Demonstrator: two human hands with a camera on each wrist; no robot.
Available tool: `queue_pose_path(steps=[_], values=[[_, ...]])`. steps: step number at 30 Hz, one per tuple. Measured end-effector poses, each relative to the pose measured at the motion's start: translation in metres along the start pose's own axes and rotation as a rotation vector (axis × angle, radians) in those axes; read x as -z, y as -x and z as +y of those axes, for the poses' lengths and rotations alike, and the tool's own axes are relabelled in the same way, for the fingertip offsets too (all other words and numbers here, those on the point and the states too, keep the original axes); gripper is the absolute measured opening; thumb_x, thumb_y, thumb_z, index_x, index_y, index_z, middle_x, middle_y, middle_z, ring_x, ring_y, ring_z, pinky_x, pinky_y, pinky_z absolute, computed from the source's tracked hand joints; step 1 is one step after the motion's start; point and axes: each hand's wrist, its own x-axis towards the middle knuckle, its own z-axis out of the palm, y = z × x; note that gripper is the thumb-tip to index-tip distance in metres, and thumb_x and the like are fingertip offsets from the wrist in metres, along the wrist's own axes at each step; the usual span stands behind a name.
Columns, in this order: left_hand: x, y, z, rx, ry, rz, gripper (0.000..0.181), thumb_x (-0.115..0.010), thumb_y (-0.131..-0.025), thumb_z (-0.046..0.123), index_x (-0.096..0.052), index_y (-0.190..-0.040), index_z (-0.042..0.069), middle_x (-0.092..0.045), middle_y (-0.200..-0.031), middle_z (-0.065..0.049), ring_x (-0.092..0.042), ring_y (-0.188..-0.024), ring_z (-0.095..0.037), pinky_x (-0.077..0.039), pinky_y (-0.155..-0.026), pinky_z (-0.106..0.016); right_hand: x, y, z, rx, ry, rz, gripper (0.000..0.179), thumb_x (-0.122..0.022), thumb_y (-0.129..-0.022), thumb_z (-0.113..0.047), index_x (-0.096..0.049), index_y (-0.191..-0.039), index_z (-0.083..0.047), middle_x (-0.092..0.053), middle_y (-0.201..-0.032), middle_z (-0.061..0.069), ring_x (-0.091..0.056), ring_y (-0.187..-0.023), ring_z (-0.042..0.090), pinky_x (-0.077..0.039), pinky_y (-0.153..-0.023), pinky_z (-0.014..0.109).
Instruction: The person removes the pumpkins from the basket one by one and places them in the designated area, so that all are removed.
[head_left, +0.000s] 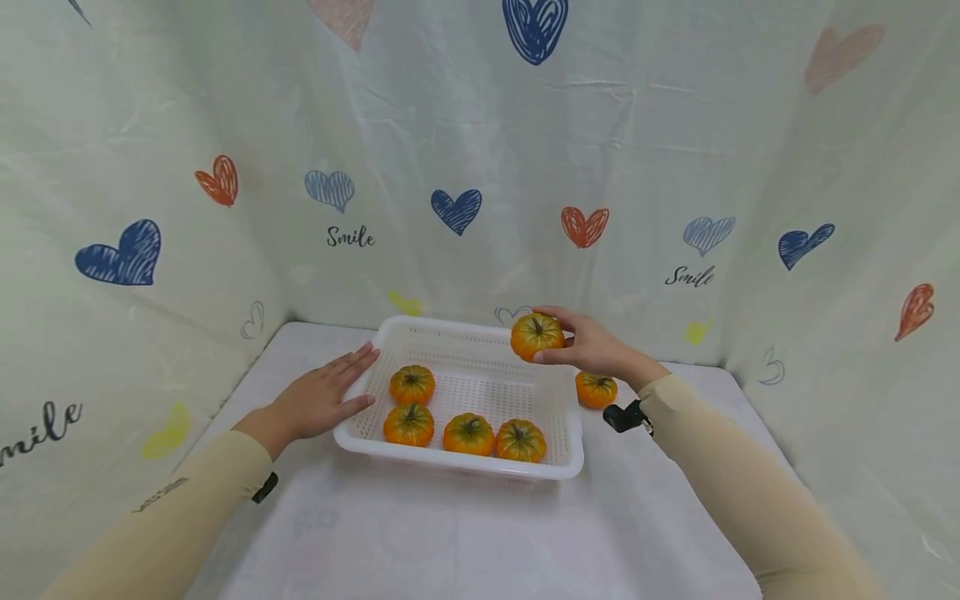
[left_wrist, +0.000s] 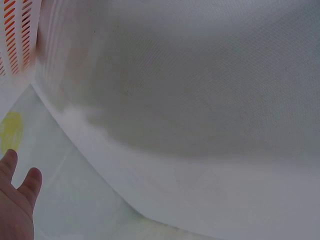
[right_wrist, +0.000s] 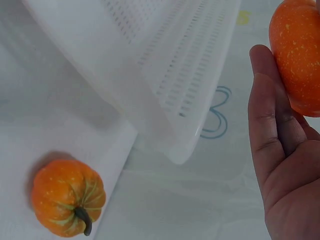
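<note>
1. The right hand [head_left: 588,343] grips a pumpkin [head_left: 536,336] between thumb and fingers, near the basket [head_left: 457,463]'s far right corner; even pressure suits it.
2. The left hand [head_left: 322,397], fingers extended, lies at the basket's left side, ideally bracing it.

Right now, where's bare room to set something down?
In the basket: floor behind the front pumpkins, right of the back-left pumpkin. On the table: the stretch between the sleeves, in front of the basket. Crowded: basket's front and left; table just right of it, where a loose pumpkin sits near the right hand.
</note>
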Motion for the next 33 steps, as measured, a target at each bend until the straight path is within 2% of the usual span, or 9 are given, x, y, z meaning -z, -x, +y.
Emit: queue_pose_path(steps=[2, 6, 9, 16, 18, 23, 29, 33], values=[[-0.001, 0.0, -0.002, -0.001, 0.004, 0.002, 0.077, -0.046, -0.1, 0.053, -0.023, -0.159, 0.009, -0.017, -0.165, -0.012, -0.024, -0.147, -0.037, -0.026, -0.114, -0.058, 0.003, 0.01, -0.01, -0.005, 0.008, 0.011, 0.08, -0.077, -0.09, -0.023, -0.032, -0.156, -0.014, -0.048, -0.144, 0.016, -0.052, -0.123, 0.035, -0.049, -0.099, 0.048], [-0.003, -0.001, -0.004, 0.0, 0.006, 0.003, 0.078, -0.045, -0.1, 0.056, -0.023, -0.159, 0.011, -0.017, -0.165, -0.011, -0.024, -0.147, -0.037, -0.027, -0.113, -0.059, 0.013, 0.022, -0.003, -0.027, 0.009, 0.04, 0.08, -0.078, -0.089, -0.03, -0.034, -0.155, -0.018, -0.047, -0.144, 0.014, -0.054, -0.122, 0.034, -0.051, -0.097, 0.046], [-0.003, -0.001, -0.005, 0.005, 0.008, 0.004, 0.078, -0.045, -0.1, 0.056, -0.023, -0.16, 0.011, -0.017, -0.165, -0.011, -0.024, -0.147, -0.037, -0.026, -0.113, -0.06, 0.02, 0.025, 0.015, -0.03, 0.015, 0.064, 0.082, -0.078, -0.087, -0.038, -0.035, -0.155, -0.022, -0.048, -0.145, 0.011, -0.054, -0.122, 0.033, -0.052, -0.096, 0.045], [-0.002, 0.0, -0.003, 0.006, 0.009, 0.011, 0.077, -0.048, -0.1, 0.054, -0.024, -0.159, 0.01, -0.018, -0.165, -0.011, -0.025, -0.146, -0.037, -0.027, -0.113, -0.059, 0.031, 0.042, 0.029, -0.104, -0.015, 0.094, 0.083, -0.077, -0.088, -0.038, -0.032, -0.156, -0.023, -0.044, -0.147, 0.016, -0.06, -0.113, 0.035, -0.05, -0.096, 0.053], [-0.002, 0.001, -0.003, 0.004, 0.019, 0.012, 0.077, -0.048, -0.1, 0.054, -0.024, -0.159, 0.01, -0.018, -0.165, -0.011, -0.025, -0.146, -0.037, -0.027, -0.113, -0.06, 0.034, 0.047, 0.035, -0.125, -0.005, 0.105, 0.085, -0.076, -0.088, -0.041, -0.031, -0.157, -0.022, -0.042, -0.149, 0.017, -0.058, -0.115, 0.037, -0.049, -0.096, 0.055], [-0.004, 0.0, -0.002, 0.005, 0.009, 0.017, 0.077, -0.047, -0.1, 0.054, -0.024, -0.159, 0.011, -0.019, -0.165, -0.011, -0.026, -0.146, -0.037, -0.028, -0.112, -0.06, 0.039, 0.059, 0.05, -0.162, 0.015, 0.146, 0.089, -0.076, -0.086, -0.045, -0.029, -0.158, -0.022, -0.039, -0.151, 0.019, -0.057, -0.116, 0.037, -0.052, -0.093, 0.052], [-0.004, 0.0, -0.002, 0.012, 0.009, 0.019, 0.077, -0.049, -0.1, 0.053, -0.024, -0.159, 0.011, -0.018, -0.165, -0.011, -0.026, -0.146, -0.037, -0.027, -0.113, -0.059, 0.045, 0.07, 0.069, -0.209, 0.006, 0.19, 0.091, -0.076, -0.087, -0.045, -0.026, -0.158, -0.02, -0.039, -0.15, 0.022, -0.065, -0.102, 0.033, -0.051, -0.093, 0.056], [-0.004, 0.0, -0.002, 0.007, 0.005, 0.024, 0.077, -0.05, -0.1, 0.052, -0.025, -0.159, 0.01, -0.019, -0.165, -0.011, -0.026, -0.146, -0.037, -0.029, -0.112, -0.059, 0.047, 0.077, 0.083, -0.242, -0.021, 0.207, 0.092, -0.075, -0.087, -0.045, -0.023, -0.159, -0.019, -0.034, -0.151, 0.025, -0.063, -0.106, 0.036, -0.051, -0.094, 0.054]])
